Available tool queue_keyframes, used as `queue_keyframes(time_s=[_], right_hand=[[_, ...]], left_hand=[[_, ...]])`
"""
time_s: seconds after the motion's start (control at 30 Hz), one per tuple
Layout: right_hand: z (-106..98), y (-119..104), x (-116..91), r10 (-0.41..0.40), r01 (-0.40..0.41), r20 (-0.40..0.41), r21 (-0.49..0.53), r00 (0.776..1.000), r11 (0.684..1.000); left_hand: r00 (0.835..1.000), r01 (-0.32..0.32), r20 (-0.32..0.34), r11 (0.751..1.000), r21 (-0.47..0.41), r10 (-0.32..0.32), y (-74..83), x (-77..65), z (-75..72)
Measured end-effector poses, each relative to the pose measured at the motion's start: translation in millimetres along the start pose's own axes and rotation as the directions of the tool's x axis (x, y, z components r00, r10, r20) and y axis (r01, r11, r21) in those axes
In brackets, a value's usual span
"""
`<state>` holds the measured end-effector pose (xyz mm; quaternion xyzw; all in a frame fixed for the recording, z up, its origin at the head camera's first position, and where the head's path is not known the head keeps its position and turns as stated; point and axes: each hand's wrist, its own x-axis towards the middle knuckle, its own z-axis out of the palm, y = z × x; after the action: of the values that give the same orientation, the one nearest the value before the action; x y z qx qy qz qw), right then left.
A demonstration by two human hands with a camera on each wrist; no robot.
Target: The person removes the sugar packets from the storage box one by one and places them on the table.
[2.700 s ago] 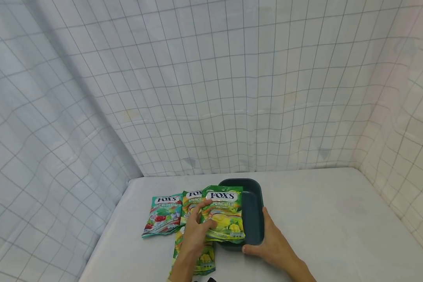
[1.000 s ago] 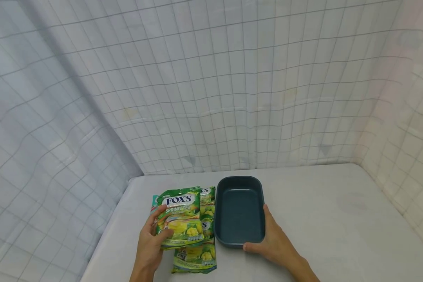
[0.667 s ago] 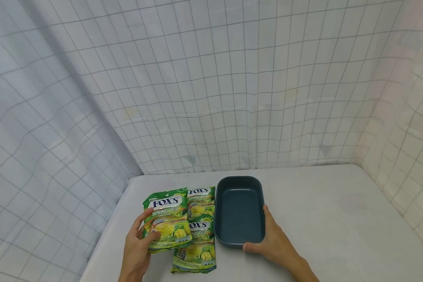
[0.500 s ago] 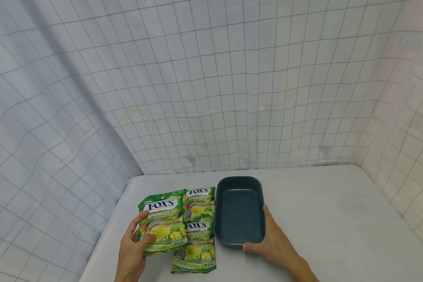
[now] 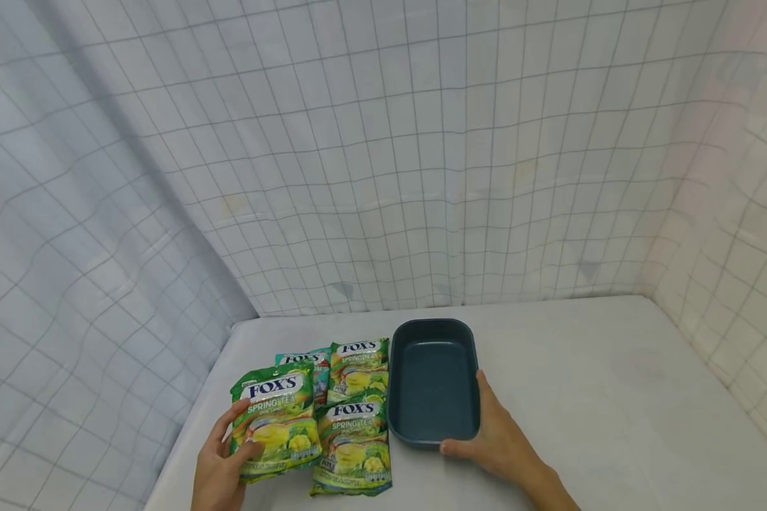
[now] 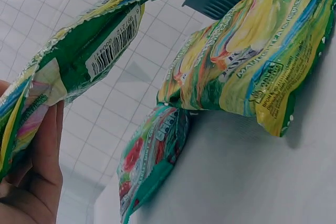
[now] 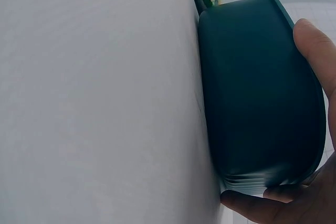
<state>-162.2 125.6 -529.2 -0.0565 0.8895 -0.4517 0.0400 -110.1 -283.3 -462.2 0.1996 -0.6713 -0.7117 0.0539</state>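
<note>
My left hand (image 5: 220,465) pinches the left edge of a green and yellow Spring Tea candy bag (image 5: 278,429); its thumb lies on the printed front. In the left wrist view, that bag's barcode side (image 6: 100,59) shows, held up above the table. To its right lie two more Spring Tea bags, one farther back (image 5: 359,365) and one nearer (image 5: 354,451). A teal Mint Blossom candy bag (image 5: 319,376) lies behind, partly covered by the held one. My right hand (image 5: 501,440) grips the near right corner of a dark teal plastic container (image 5: 434,383), empty inside.
White cloth covers the table (image 5: 581,397), which stretches to the right of the container. A white curtain with a dark grid (image 5: 371,177) encloses the back and both sides.
My left hand has carried the Spring Tea bag from over the container leftward, then nearer to me. The Mint Blossom bag shows again behind it. My right hand stays at the container.
</note>
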Motion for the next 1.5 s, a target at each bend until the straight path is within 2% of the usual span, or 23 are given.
queue_keyframes(time_s=[0.17, 0.33, 0.53, 0.67, 0.73, 0.83, 0.93, 1.0, 1.1, 1.27, 1.4, 1.5], right_hand=[[-0.5, -0.5, -0.8, -0.002, 0.002, 0.011, 0.0, 1.0, 1.0], [-0.7, -1.1, -2.4, 0.012, -0.013, 0.018, 0.005, 1.0, 1.0], [-1.0, -1.8, 0.1, 0.02, -0.02, 0.011, 0.021, 1.0, 1.0], [-1.6, -2.2, 1.5, 0.003, -0.003, -0.002, 0.025, 1.0, 1.0], [-1.9, -2.0, 1.6, -0.006, 0.006, -0.007, 0.023, 1.0, 1.0], [-2.0, -1.0, 0.7, -0.008, 0.008, -0.003, 0.022, 1.0, 1.0], [-1.6, 0.3, -0.7, 0.0, -0.001, 0.01, 0.022, 1.0, 1.0], [-1.4, 0.6, -1.0, 0.001, -0.002, 0.012, 0.03, 1.0, 1.0], [-2.2, -0.6, -0.1, 0.0, 0.0, 0.005, 0.027, 1.0, 1.0], [-3.7, -1.5, 1.4, -0.006, 0.007, -0.01, 0.029, 1.0, 1.0], [-3.6, -0.9, 0.4, -0.015, 0.015, 0.007, 0.037, 1.0, 0.999], [-3.7, -1.4, -0.8, -0.022, 0.022, 0.019, 0.039, 1.0, 0.999]], left_hand=[[0.999, 0.04, -0.02, 0.997, 0.06, -0.039, -3.9, -2.4, -3.8], [0.998, 0.059, -0.022, 0.996, 0.064, -0.058, -4.5, -4.2, -6.2], [1.0, 0.026, -0.005, 0.997, 0.068, -0.026, 0.1, 0.0, -6.2], [1.0, -0.012, 0.013, 0.999, 0.05, 0.012, 4.9, 2.8, -6.1], [1.0, -0.011, 0.028, 0.999, 0.046, 0.01, 5.2, 2.8, -9.0], [0.999, 0.03, 0.036, 0.993, 0.117, -0.034, 2.3, 0.5, -19.2], [0.996, 0.068, 0.048, 0.976, 0.208, -0.079, -2.9, -0.1, -30.0], [0.994, 0.074, 0.053, 0.959, 0.272, -0.092, -6.4, 1.7, -34.5], [0.993, 0.049, 0.092, 0.953, 0.299, -0.08, -11.2, 7.1, -38.0], [0.987, 0.053, 0.131, 0.963, 0.264, -0.09, -23.8, 15.0, -39.0], [0.986, 0.099, 0.112, 0.975, 0.198, -0.123, -37.4, 16.8, -40.8], [0.982, 0.134, 0.114, 0.984, 0.117, -0.148, -47.4, 17.9, -44.0]])
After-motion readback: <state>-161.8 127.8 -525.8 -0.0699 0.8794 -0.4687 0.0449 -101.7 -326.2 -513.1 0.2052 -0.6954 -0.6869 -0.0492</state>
